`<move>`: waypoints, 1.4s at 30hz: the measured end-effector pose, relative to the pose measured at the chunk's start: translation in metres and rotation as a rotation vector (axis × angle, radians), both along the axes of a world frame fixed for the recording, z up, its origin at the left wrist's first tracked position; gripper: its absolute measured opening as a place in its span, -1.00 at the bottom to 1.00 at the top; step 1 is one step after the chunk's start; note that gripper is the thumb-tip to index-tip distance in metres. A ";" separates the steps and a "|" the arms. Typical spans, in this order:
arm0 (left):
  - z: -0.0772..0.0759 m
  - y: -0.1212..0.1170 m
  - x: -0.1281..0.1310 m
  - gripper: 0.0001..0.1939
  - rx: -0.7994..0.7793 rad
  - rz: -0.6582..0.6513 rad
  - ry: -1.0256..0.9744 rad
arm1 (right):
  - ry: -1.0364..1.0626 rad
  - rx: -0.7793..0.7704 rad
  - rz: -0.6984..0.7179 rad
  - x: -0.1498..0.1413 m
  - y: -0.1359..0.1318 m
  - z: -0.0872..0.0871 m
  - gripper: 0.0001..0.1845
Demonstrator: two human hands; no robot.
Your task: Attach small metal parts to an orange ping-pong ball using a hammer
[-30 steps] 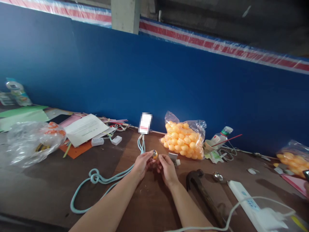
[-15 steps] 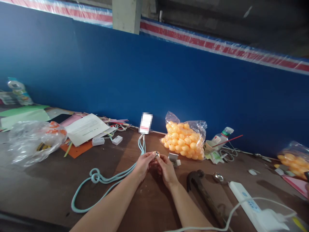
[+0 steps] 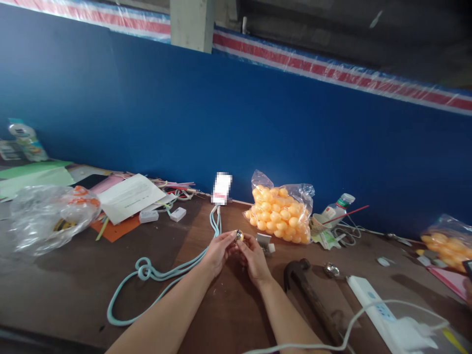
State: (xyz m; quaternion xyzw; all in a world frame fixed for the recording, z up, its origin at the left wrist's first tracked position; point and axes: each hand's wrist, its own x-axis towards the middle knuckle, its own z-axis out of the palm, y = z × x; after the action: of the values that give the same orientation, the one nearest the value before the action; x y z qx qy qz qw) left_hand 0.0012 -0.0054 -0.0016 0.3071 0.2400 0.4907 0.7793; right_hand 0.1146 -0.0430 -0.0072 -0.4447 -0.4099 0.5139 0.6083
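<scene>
Silvery and shiny: pinching a small rounded piece between narrowed fingers of left hand and right hand, holding it over the tabletop, near the clear bag. Probably handling as light, hard and slippery; calling for gripping at opposite edges.

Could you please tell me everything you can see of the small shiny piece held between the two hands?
The small shiny piece looks rounded and metallic, silvery with a yellowish tint near its lower edge. Fingers of the left hand and right hand hold it over the brown table. They partly cover it, so its full shape and parts cannot be told.
</scene>
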 end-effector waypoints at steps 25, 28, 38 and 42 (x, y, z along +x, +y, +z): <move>-0.002 0.006 0.002 -0.90 -0.162 -0.029 -0.087 | -0.467 0.152 -0.218 0.016 -0.015 0.040 -0.59; -0.001 0.006 0.002 -0.92 -0.156 -0.024 -0.134 | -0.740 0.138 -0.191 0.034 -0.032 0.056 -0.68; 0.003 0.008 0.001 -0.92 -0.332 0.014 -0.191 | -1.889 -0.221 -0.539 0.154 -0.144 -0.006 -0.55; -0.001 0.010 0.001 -0.93 -0.347 0.025 -0.179 | -1.923 -0.258 -0.518 0.175 -0.158 -0.035 -0.64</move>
State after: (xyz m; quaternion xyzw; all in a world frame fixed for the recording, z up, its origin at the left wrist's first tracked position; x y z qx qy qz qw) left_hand 0.0017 0.0046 -0.0025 0.1202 0.2548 0.4769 0.8326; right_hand 0.2897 -0.2012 -0.0424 -0.8091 -0.5591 -0.1711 0.0591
